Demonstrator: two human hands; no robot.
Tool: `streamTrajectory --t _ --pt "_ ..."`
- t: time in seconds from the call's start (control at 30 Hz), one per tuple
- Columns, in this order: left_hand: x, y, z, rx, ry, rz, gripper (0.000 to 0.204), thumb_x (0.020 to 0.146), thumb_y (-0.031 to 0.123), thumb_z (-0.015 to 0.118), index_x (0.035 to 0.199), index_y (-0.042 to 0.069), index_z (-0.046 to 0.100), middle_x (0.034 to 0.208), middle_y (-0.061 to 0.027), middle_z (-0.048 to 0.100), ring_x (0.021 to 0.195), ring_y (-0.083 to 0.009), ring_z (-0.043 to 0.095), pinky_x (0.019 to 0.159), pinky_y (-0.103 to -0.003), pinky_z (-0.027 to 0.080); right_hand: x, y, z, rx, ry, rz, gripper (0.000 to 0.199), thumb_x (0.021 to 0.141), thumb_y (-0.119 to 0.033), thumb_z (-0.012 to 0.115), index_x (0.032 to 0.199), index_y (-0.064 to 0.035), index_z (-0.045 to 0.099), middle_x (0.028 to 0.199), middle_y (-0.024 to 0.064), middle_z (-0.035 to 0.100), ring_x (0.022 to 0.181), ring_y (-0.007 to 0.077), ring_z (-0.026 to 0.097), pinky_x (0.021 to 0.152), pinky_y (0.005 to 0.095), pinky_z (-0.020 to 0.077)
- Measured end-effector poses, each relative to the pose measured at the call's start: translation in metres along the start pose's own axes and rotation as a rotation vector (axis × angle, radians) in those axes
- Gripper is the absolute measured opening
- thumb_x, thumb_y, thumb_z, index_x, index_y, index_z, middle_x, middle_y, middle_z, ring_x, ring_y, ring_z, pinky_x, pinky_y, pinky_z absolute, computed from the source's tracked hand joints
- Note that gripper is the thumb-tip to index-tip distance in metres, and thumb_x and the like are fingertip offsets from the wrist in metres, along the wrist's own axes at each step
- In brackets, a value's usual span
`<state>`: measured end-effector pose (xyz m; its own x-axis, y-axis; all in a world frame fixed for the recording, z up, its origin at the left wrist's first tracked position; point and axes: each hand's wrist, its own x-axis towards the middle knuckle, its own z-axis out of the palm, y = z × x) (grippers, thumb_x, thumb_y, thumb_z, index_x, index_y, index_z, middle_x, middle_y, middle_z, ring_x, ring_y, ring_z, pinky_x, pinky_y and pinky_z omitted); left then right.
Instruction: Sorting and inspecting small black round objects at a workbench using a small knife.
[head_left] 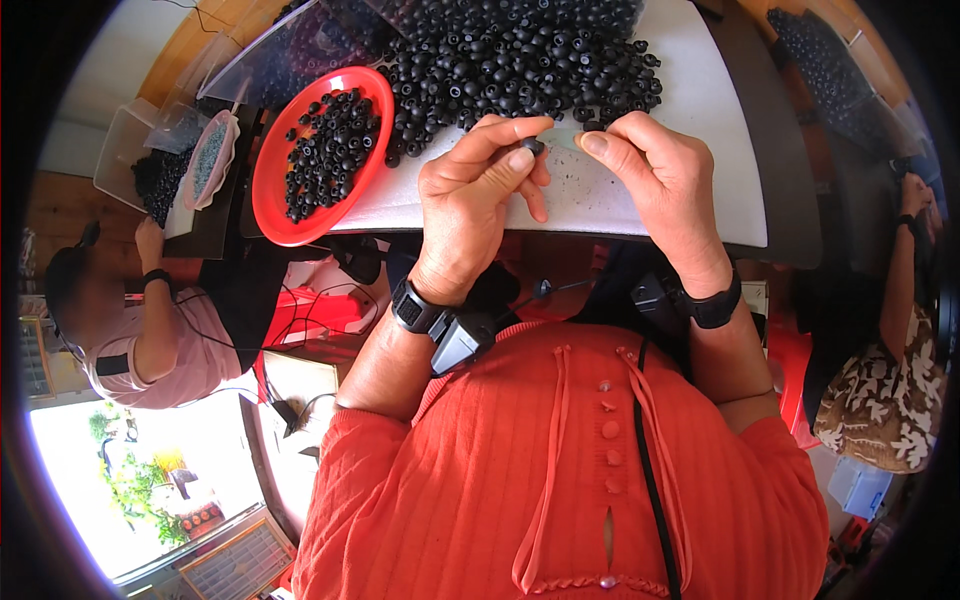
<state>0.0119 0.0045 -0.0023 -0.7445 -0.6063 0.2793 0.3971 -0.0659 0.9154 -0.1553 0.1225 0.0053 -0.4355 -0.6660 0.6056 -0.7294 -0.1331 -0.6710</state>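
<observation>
Between the thumb and fingers of my left hand (478, 180) is a small black round piece (533, 146), like a hollow bead or cap. My right hand (650, 170) is just to its right, thumb and forefinger pinched on a thin, pale, see-through strip (563, 138) that points at the piece. What the strip is, and whether it touches the piece, I cannot tell. Both hands are above the near part of a white work surface (700, 200) sprinkled with dark crumbs. Beyond them spreads a large heap of the same black pieces (500, 75).
Left of my hands, a red plate (268, 170) holds many black pieces. Behind it leans a clear plastic bin (285, 60). A person (150, 320) works at the left beside a pale dish (208, 160); another person (890, 380) is at the right edge.
</observation>
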Motion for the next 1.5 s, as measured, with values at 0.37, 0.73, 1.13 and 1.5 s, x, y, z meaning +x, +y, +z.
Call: streamTrajectory --t 0.37,0.73,1.13,1.5 --pt "-0.001 -0.001 0.0 -0.015 -0.007 0.008 0.027 0.104 -0.002 0.056 0.128 -0.009 0.066 0.108 -0.0111 0.061 0.082 -0.0184 0.064 0.065 -0.029 0.057 0.0 0.0 -0.001 -0.008 -0.028 -0.008 0.031 0.093 -0.025 0.079 0.074 -0.0055 0.064 0.057 0.0082 0.054 0.047 0.0217 0.05 0.048 0.0354 0.0384" --pt "-0.001 -0.003 0.0 -0.024 0.002 0.032 0.026 0.103 -0.002 0.057 0.126 -0.009 0.067 0.109 -0.012 0.063 0.084 -0.0182 0.064 0.065 -0.029 0.056 0.0 0.001 -0.002 0.007 -0.054 -0.01 0.034 0.094 -0.025 0.078 0.072 -0.0052 0.061 0.057 0.0083 0.053 0.047 0.0224 0.048 0.047 0.036 0.0374" --pt "0.001 0.0 0.0 -0.077 0.027 -0.027 0.027 0.104 -0.001 0.055 0.127 -0.009 0.066 0.11 -0.0129 0.064 0.087 -0.0205 0.064 0.064 -0.03 0.057 0.0 0.004 0.001 0.071 0.052 -0.013 0.03 0.093 -0.022 0.079 0.075 -0.0039 0.064 0.056 0.0064 0.051 0.048 0.0163 0.048 0.048 0.0319 0.0378" --pt "0.001 -0.002 -0.001 -0.133 0.037 0.01 0.027 0.104 -0.003 0.055 0.128 -0.008 0.066 0.102 -0.0123 0.065 0.085 -0.0189 0.065 0.065 -0.031 0.058 0.0 0.002 0.002 0.062 0.05 -0.018 0.03 0.094 -0.019 0.079 0.075 -0.0017 0.063 0.055 0.0029 0.046 0.05 0.0114 0.042 0.048 0.0298 0.0348"
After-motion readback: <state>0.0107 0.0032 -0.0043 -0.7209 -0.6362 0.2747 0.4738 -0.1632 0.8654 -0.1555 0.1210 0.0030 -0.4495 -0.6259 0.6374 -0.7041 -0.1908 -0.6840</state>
